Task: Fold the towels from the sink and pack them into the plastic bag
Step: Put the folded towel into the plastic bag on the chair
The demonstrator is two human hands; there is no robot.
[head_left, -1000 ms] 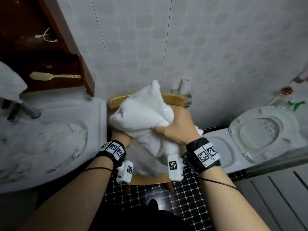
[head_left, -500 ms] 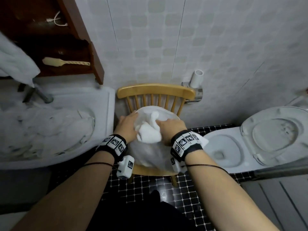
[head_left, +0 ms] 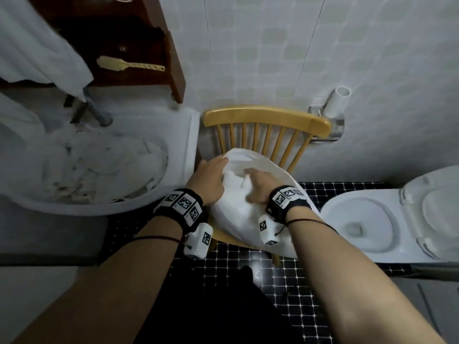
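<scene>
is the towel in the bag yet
In: the right hand holds the towel down inside the open mouth of the plastic bag.

We see a smooth white plastic bag (head_left: 248,214), a varnished wooden chair (head_left: 267,117), and a glossy ceramic sink (head_left: 183,150).

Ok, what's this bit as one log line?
stage: packing | left hand: holds plastic bag rim | right hand: grips towel inside bag | bag: on chair | sink: towels remain
</scene>
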